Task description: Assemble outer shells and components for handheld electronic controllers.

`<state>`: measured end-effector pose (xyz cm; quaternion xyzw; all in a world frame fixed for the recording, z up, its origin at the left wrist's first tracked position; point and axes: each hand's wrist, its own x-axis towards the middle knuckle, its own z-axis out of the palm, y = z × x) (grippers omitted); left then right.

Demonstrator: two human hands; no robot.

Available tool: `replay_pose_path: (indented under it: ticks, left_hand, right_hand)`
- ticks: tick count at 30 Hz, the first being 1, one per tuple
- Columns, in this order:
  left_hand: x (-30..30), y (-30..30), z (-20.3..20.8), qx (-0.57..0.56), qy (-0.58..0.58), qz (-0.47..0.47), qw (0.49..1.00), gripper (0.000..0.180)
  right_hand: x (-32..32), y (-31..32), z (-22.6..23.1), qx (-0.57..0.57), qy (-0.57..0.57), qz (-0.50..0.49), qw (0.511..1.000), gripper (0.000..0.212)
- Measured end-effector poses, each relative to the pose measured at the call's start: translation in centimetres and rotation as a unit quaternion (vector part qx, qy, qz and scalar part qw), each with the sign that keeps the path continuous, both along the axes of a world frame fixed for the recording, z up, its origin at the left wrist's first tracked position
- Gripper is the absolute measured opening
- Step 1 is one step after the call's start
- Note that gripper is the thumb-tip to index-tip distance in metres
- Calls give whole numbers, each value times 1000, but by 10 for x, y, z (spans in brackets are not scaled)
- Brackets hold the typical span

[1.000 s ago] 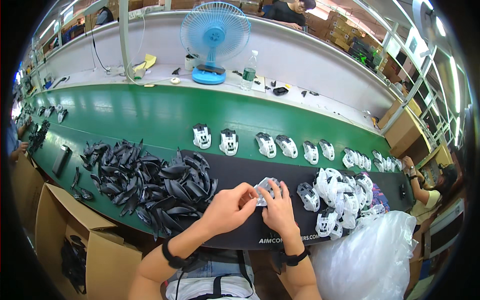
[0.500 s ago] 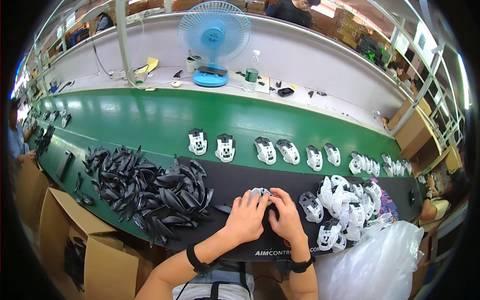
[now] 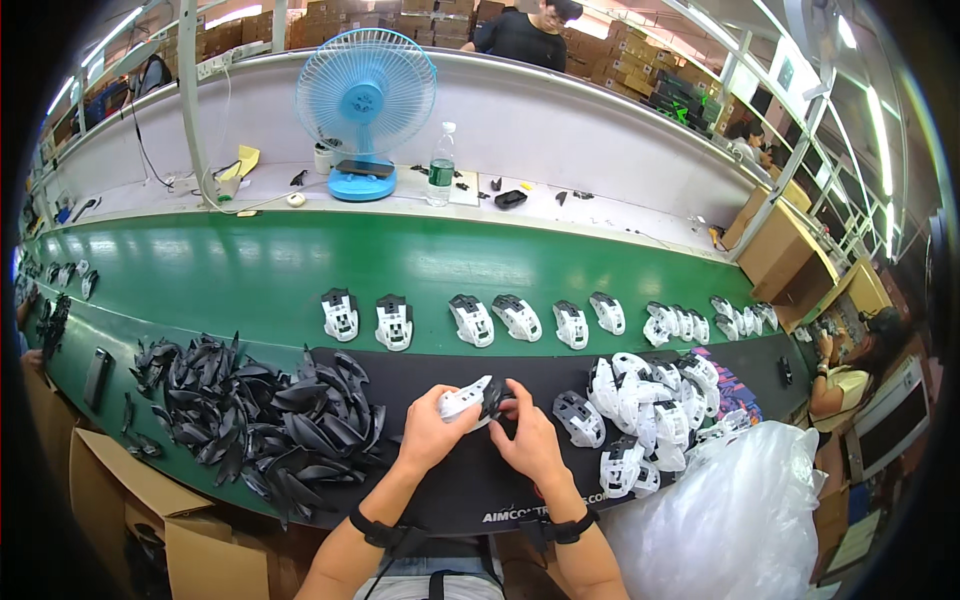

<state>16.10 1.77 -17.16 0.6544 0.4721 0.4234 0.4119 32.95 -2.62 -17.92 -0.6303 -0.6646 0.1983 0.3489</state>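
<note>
Above the black mat [image 3: 440,480], my left hand [image 3: 430,432] is closed round a white computer-mouse shell [image 3: 460,401], holding it tilted on its side. A black curved part [image 3: 494,397] sits at the shell's right end. My right hand [image 3: 530,440] grips that end, with its index finger and thumb against the black part; whether the part is fully seated I cannot tell. Left of my hands lies a big heap of black curved side pieces [image 3: 225,420]. To their right, a single white and grey shell [image 3: 579,419] lies beside a pile of white shells [image 3: 655,410].
Beyond the mat, a row of shells [image 3: 471,321] stands on the green bench [image 3: 250,260]. A blue fan [image 3: 362,185] and a bottle [image 3: 441,170] stand on the back ledge. A cardboard box [image 3: 140,475] is at lower left, a clear plastic bag [image 3: 720,510] at lower right. Co-workers sit at both sides.
Both hands were over the shell low at the mat; now it is raised and tilted in my left hand, with my right hand at its end. The view has swung to the right.
</note>
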Motion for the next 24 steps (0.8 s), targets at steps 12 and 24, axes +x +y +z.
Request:
replay_pose_path:
  ticks: [12,24]
  left_hand:
    - [16,11,-8,-301,-528,-152,779,31]
    - [16,28,-54,-313,-589,-53,743,45]
  right_hand:
    - [-14,33,-24,149,-134,-35,979,30]
    - [-24,55,-17,-11,-162,-122,979,53]
